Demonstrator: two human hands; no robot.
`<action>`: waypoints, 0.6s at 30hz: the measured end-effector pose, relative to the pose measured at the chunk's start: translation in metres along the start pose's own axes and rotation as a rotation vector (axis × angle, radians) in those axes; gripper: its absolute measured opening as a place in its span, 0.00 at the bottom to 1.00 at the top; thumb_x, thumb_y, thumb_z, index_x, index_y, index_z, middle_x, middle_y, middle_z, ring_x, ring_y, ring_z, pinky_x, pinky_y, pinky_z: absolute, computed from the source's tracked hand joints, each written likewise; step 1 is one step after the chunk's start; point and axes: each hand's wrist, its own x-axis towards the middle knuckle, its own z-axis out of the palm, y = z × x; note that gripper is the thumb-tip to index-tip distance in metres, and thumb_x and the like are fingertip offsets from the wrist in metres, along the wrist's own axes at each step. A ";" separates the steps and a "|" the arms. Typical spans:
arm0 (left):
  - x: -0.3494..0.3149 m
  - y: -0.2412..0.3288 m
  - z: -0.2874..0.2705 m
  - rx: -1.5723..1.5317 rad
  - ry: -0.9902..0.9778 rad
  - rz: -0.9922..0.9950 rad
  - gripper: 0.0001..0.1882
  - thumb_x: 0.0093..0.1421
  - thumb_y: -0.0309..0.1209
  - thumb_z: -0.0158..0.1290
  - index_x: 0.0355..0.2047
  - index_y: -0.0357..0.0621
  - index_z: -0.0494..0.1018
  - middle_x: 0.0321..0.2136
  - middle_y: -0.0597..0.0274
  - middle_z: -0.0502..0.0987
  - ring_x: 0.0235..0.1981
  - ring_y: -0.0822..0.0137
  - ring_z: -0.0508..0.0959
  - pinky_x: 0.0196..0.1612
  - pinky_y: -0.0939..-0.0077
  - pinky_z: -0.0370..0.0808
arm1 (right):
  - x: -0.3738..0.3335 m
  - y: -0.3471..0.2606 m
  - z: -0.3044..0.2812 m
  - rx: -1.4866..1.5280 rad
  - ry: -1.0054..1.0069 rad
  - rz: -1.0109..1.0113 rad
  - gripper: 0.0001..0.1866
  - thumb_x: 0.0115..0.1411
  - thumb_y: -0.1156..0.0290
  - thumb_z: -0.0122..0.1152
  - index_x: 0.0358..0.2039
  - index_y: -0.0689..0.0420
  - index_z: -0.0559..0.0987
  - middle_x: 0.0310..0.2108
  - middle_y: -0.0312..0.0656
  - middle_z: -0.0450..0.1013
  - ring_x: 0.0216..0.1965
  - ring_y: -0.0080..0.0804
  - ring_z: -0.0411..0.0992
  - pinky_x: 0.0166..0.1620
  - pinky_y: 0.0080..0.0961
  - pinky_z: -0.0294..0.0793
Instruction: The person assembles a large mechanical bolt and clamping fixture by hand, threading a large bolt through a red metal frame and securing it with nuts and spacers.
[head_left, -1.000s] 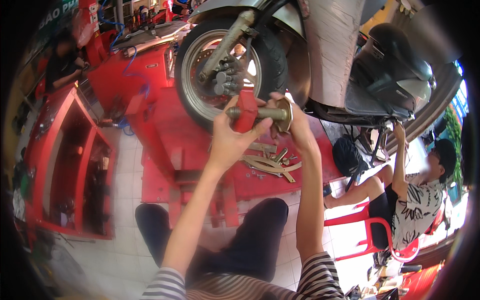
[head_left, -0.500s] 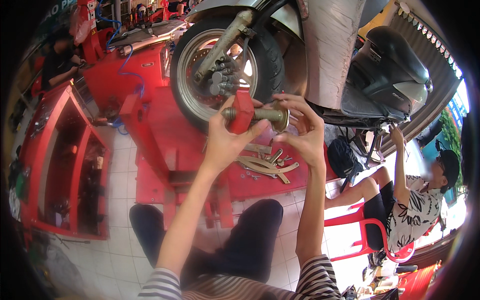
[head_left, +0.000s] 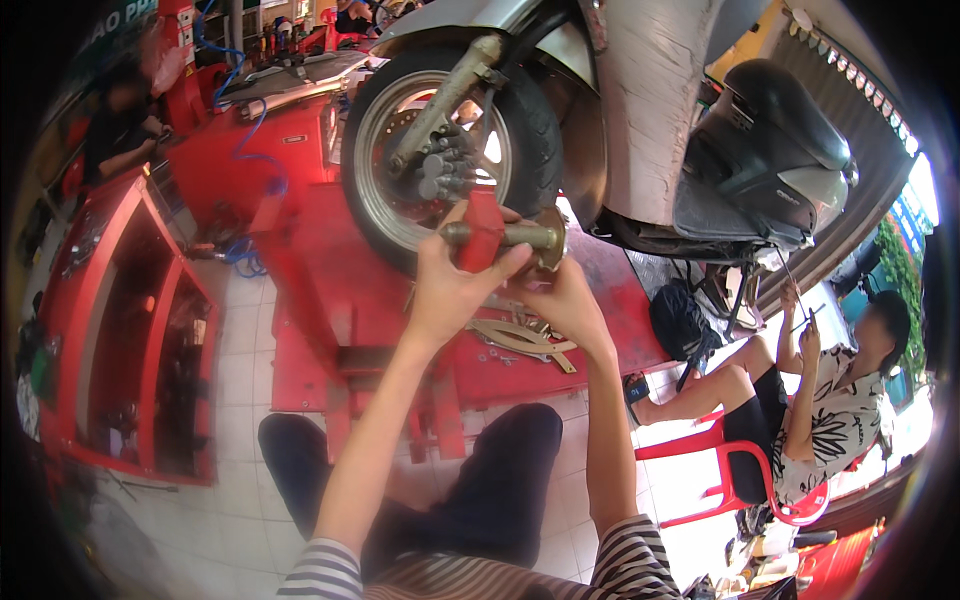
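My left hand [head_left: 445, 290] is closed round a red metal block [head_left: 484, 232], thumb in front and fingers behind. A thick brass-coloured threaded bolt [head_left: 522, 235] passes sideways through the block, its tip sticking out on the left. At its right end is a round flange [head_left: 552, 238]. My right hand [head_left: 568, 305] is closed at the flange from below, fingers curled toward the bolt and partly hidden. Behind and below the hands, curved pale metal strips [head_left: 520, 338] and small loose hardware lie on a red platform [head_left: 620, 300].
A scooter's front wheel [head_left: 400, 190] stands just beyond my hands, its body to the right. A red post [head_left: 290, 270] rises at left, near a red open-sided cabinet [head_left: 130, 330]. On the right a person [head_left: 800, 400] sits in a red chair; another person [head_left: 120, 130] is far left.
My right hand has swung from the right side of the flange to below it. The left hand keeps its hold on the block. The seated person's hands have come down.
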 end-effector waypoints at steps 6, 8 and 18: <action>0.000 -0.003 -0.001 0.061 0.019 -0.019 0.18 0.53 0.27 0.66 0.42 0.35 0.74 0.37 0.60 0.80 0.40 0.73 0.77 0.46 0.74 0.74 | -0.012 -0.015 -0.015 0.096 0.154 -0.488 0.34 0.42 0.83 0.74 0.52 0.60 0.73 0.58 0.45 0.65 0.59 0.36 0.68 0.56 0.29 0.72; -0.001 -0.004 -0.002 0.077 0.023 -0.004 0.18 0.52 0.27 0.66 0.41 0.35 0.75 0.37 0.60 0.80 0.40 0.73 0.77 0.46 0.74 0.74 | -0.005 -0.018 -0.021 0.042 0.117 -0.487 0.30 0.47 0.83 0.71 0.52 0.61 0.73 0.52 0.44 0.70 0.52 0.32 0.72 0.52 0.26 0.74; 0.000 -0.004 -0.002 0.051 0.027 -0.031 0.18 0.53 0.27 0.66 0.43 0.36 0.74 0.36 0.61 0.81 0.38 0.74 0.78 0.45 0.76 0.74 | 0.018 -0.045 -0.024 0.039 -0.062 0.312 0.28 0.68 0.47 0.43 0.37 0.62 0.78 0.24 0.37 0.72 0.23 0.22 0.69 0.24 0.19 0.62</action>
